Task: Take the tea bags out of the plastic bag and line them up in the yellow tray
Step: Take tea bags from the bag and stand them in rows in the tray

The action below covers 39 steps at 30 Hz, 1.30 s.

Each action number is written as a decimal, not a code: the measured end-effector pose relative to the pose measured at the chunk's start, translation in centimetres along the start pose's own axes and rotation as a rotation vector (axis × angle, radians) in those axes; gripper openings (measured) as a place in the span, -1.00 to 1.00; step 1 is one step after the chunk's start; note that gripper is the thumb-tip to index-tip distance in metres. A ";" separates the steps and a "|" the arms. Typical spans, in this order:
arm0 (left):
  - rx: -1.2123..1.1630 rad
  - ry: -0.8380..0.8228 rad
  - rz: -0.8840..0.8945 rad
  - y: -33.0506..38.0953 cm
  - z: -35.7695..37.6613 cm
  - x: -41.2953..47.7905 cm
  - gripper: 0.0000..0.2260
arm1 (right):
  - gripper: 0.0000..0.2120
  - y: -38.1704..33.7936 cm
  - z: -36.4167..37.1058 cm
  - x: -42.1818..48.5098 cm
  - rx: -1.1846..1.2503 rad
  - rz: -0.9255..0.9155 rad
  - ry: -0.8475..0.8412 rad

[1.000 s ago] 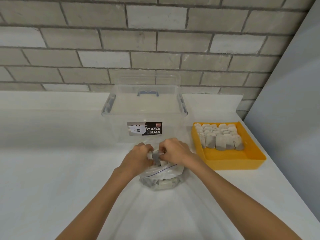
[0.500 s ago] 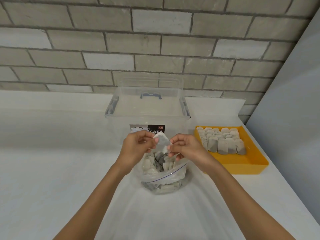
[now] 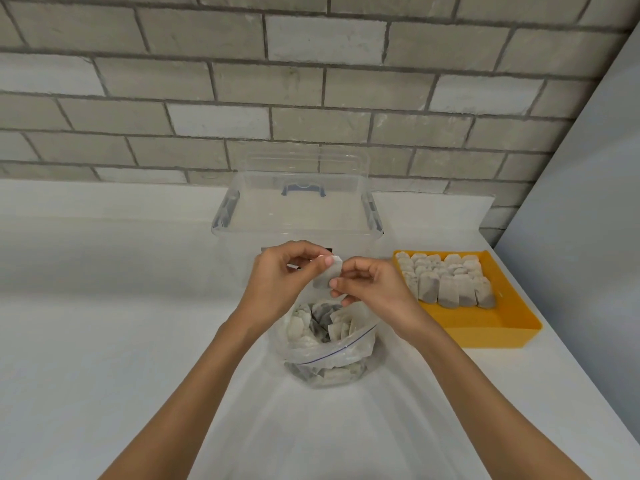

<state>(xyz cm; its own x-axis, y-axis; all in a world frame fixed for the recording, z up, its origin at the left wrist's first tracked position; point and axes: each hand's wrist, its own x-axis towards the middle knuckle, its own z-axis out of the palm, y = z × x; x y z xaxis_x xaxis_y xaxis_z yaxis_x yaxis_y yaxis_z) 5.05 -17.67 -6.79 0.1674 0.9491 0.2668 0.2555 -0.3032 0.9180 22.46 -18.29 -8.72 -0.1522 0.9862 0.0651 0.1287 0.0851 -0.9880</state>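
A clear zip plastic bag [image 3: 332, 358] stands open on the white counter, holding several grey-white tea bags [image 3: 311, 323]. Above its mouth, one tea bag [image 3: 327, 277] is pinched between both hands: my left hand [image 3: 280, 278] grips its upper edge, my right hand [image 3: 370, 289] its lower right edge. To the right lies the yellow tray [image 3: 485, 323], with several tea bags [image 3: 446, 280] lined in rows across its far half.
A clear lidded storage box [image 3: 298, 216] with blue clips stands right behind my hands. A brick wall runs along the back. A grey panel [image 3: 581, 209] bounds the counter on the right, just past the tray.
Both hands rose from the bag's mouth, lifting one tea bag clear of the bag; it is now held higher between the fingertips.
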 end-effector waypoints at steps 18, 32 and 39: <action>0.280 0.153 -0.066 -2.7 -1.3 -0.5 -0.91 | -0.76 3.6 1.7 3.5 -1.188 -0.050 -0.356; 0.250 0.085 -0.143 -3.5 -2.2 -1.0 -0.77 | -0.83 1.0 0.1 2.6 -0.718 0.011 -0.045; 0.103 -0.001 -0.180 -2.0 -0.2 -0.5 -0.88 | -0.99 -1.4 -0.2 -0.2 0.409 0.342 0.275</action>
<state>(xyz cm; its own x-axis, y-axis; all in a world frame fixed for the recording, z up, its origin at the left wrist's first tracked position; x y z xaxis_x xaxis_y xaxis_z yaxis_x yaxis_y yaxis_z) 4.23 -17.51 -8.67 0.1115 0.9887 0.1005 0.3775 -0.1357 0.9160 22.52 -18.56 -7.28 0.0978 0.9531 -0.2866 -0.2702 -0.2517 -0.9293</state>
